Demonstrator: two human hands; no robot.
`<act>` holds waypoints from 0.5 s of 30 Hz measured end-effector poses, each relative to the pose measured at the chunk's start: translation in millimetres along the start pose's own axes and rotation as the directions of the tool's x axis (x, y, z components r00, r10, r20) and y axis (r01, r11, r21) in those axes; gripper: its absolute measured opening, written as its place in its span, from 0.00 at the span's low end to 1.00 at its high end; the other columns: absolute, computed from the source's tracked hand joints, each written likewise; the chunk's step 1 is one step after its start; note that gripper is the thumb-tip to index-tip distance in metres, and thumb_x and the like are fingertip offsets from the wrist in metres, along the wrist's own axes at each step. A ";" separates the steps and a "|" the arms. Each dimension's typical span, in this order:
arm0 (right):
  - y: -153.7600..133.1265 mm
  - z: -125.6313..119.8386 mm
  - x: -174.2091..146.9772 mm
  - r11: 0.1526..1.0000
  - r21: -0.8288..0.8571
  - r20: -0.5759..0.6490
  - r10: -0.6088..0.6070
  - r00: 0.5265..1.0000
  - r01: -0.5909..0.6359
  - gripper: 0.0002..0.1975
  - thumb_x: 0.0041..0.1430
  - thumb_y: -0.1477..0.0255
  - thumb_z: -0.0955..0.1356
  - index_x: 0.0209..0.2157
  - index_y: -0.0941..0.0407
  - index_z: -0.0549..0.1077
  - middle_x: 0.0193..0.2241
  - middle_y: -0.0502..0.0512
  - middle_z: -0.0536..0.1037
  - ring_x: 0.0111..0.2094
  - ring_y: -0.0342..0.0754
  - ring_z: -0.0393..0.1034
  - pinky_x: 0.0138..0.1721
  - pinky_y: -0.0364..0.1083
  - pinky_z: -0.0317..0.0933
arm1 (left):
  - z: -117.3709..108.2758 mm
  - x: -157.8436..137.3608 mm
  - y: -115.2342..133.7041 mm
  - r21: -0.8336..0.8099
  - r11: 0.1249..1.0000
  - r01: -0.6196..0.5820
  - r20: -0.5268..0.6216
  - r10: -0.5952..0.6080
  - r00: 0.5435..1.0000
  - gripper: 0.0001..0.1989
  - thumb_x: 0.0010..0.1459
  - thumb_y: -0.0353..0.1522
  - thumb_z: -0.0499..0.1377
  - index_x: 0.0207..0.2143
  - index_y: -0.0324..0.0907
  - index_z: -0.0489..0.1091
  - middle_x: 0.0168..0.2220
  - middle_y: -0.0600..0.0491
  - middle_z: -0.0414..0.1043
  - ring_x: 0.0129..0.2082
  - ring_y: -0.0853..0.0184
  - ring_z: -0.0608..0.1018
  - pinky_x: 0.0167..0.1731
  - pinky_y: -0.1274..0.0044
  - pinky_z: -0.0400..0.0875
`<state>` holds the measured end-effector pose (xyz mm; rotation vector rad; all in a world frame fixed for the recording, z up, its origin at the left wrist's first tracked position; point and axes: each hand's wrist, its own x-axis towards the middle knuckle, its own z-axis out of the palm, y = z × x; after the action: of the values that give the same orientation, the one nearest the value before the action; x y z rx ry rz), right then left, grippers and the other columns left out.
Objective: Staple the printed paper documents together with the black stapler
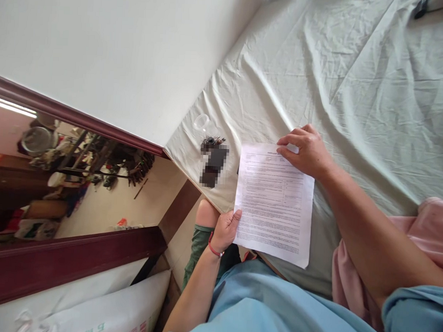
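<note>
Holding the paper (273,212) by its left edge in the left hand (225,231), maybe to stop flopping. Curling the right hand (306,147) by the top edge; cannot tell if pinching. Facing the print up above the pale cloth (370,128), probably for easy looking.

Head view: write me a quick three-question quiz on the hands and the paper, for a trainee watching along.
1. Which hand has the bracelet at its wrist?
2. True or false: the right hand is at the top edge of the paper.
3. Where is the pink cloth, as the wearer sees it?
A) Left of the paper
B) Right of the paper
C) On the paper

Key: 1. Left hand; 2. True; 3. B
</note>
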<state>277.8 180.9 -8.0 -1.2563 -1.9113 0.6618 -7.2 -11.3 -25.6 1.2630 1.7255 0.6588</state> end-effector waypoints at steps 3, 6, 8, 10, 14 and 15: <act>-1.0 -0.1 0.0 1.000 0.015 0.015 0.011 1.000 -0.012 0.07 0.63 0.67 0.70 0.35 0.49 0.82 0.39 0.57 0.83 0.49 0.60 0.66 0.54 0.60 0.60 | -0.4 0.3 -1.1 0.004 1.000 0.001 0.000 -0.001 1.000 0.35 0.62 0.62 0.56 0.25 0.40 0.72 0.23 0.51 0.71 0.27 0.65 0.71 0.30 0.74 0.70; -1.7 -5.4 0.9 1.000 0.008 0.058 0.023 0.998 -0.024 0.07 0.63 0.66 0.70 0.33 0.51 0.80 0.37 0.56 0.83 0.48 0.59 0.68 0.54 0.60 0.58 | -1.0 0.7 -0.7 0.013 1.000 -0.008 0.006 0.008 1.000 0.34 0.63 0.61 0.55 0.26 0.39 0.72 0.24 0.51 0.71 0.27 0.66 0.70 0.31 0.74 0.70; -0.6 -12.9 2.0 0.999 -0.014 0.086 0.039 0.995 -0.038 0.09 0.63 0.63 0.70 0.32 0.51 0.80 0.36 0.56 0.83 0.47 0.59 0.69 0.54 0.60 0.57 | -1.0 0.7 0.1 0.015 1.000 -0.007 0.012 0.007 1.000 0.34 0.64 0.60 0.55 0.26 0.39 0.72 0.24 0.51 0.71 0.27 0.66 0.70 0.31 0.74 0.69; 2.2 -23.1 3.1 0.996 -0.034 0.114 0.081 0.990 -0.078 0.13 0.64 0.60 0.69 0.30 0.51 0.80 0.33 0.56 0.81 0.46 0.59 0.70 0.53 0.60 0.58 | -0.8 0.5 0.8 0.022 1.000 0.000 0.014 0.000 1.000 0.34 0.65 0.60 0.54 0.27 0.39 0.72 0.25 0.51 0.71 0.27 0.67 0.70 0.31 0.75 0.69; 10.7 -46.3 1.5 0.986 0.008 0.201 0.162 0.966 -0.167 0.19 0.64 0.52 0.69 0.29 0.51 0.81 0.24 0.54 0.75 0.39 0.57 0.72 0.43 0.54 0.61 | -0.4 0.6 0.9 0.051 0.999 -0.005 -0.004 0.005 1.000 0.34 0.65 0.60 0.53 0.26 0.39 0.71 0.24 0.52 0.71 0.28 0.66 0.71 0.31 0.75 0.68; 12.3 -51.7 0.2 0.984 0.048 0.216 0.159 0.963 -0.173 0.21 0.64 0.50 0.70 0.29 0.52 0.81 0.23 0.54 0.75 0.37 0.56 0.72 0.41 0.53 0.61 | -0.3 0.7 1.0 0.053 0.999 -0.009 -0.006 0.010 1.000 0.34 0.65 0.60 0.54 0.25 0.39 0.71 0.24 0.52 0.71 0.28 0.66 0.71 0.31 0.75 0.69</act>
<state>326.1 186.9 13.4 -1.3599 -1.9483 0.9736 -7.1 -10.3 -24.9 1.3073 1.7528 0.6270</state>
